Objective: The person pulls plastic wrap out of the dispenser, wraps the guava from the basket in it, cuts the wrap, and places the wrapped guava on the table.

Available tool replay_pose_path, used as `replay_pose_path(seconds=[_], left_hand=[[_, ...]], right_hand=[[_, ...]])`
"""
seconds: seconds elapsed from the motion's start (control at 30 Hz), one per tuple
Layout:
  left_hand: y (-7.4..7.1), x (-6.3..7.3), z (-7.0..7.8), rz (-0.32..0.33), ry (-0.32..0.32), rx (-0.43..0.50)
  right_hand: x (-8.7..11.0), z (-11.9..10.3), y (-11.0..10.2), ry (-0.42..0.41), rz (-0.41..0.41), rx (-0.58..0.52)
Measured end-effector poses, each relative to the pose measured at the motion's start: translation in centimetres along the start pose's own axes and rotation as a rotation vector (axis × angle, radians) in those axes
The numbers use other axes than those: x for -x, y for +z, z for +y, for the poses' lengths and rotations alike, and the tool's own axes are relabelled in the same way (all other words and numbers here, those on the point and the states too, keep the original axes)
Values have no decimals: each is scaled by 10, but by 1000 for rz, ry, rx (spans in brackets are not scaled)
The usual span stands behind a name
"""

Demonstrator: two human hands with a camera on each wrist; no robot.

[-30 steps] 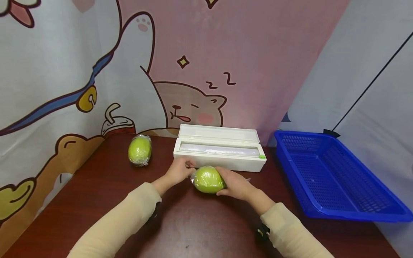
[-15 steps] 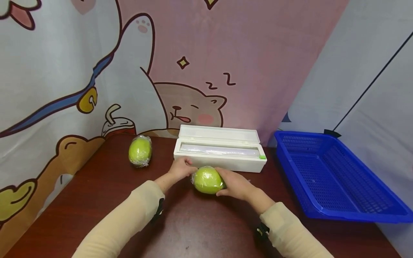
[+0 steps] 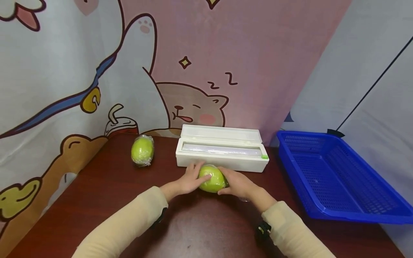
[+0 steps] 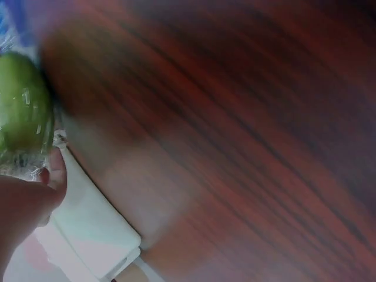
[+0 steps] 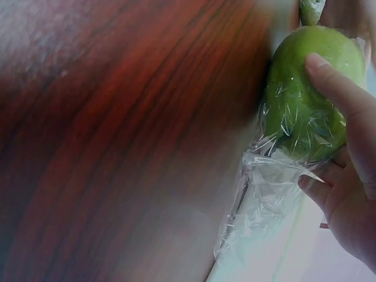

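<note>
A green fruit (image 3: 213,180) in cling film is near the middle of the table, between both hands. My left hand (image 3: 188,182) is at its left end, thumb laid over the fruit and fingers round the far side. On the right, my right hand (image 3: 240,183) grips the other end between thumb and fingers. The right wrist view shows that thumb across the fruit (image 5: 311,88), with a loose tail of cling film (image 5: 258,194) hanging from the wrapped end. In the left wrist view the fruit (image 4: 23,106) is partly cut off by the frame edge.
Behind the hands stands a white cling film box (image 3: 222,162), its lid raised and the roll (image 3: 222,149) visible inside. A second wrapped green fruit (image 3: 142,150) lies at the back left. At the right is a blue plastic basket (image 3: 314,200). A printed cloth (image 3: 258,71) hangs behind.
My left hand has moved from beside the film at the fruit's left end onto the fruit, its thumb now over it. The right hand keeps its grip.
</note>
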State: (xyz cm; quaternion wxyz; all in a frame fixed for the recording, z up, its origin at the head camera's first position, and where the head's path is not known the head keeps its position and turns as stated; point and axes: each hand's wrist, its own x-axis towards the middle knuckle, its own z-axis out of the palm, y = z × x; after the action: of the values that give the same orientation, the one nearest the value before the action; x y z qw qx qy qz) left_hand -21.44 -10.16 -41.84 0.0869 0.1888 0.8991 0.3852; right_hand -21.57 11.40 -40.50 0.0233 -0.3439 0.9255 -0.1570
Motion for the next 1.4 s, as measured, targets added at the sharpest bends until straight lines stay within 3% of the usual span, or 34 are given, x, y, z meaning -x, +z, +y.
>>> replay_pose_path(seconds=[0.13,0.3,0.4,0.6,0.7,0.8,1.0,1.1,1.2,1.4], left_hand=[[1,0,-3,-20,82,-171],[-1,0,-4,-17,121,-203],[-3,1,-2,-21,114,-200],[-6,3,-2,-21,101,-203],[-7,2,-3,-24,108,-212],[-6,0,-4,-36,118,-225],[-6,-2,-3,-47,132,-211],[-6,-2,-2,-49,146,-207],[-6,-3,-1,-51,148,-207],[-5,-6,1,-65,105,-192]], right_hand=[[-2,2,2,20,-15,-36],[7,9,5,94,0,-43],[17,16,6,195,36,46],[30,29,3,505,64,193],[30,30,0,630,40,174],[26,29,-2,677,41,32],[16,31,-1,642,143,-505],[12,32,3,574,178,-626],[10,26,7,468,182,-638],[4,10,15,248,86,-447]])
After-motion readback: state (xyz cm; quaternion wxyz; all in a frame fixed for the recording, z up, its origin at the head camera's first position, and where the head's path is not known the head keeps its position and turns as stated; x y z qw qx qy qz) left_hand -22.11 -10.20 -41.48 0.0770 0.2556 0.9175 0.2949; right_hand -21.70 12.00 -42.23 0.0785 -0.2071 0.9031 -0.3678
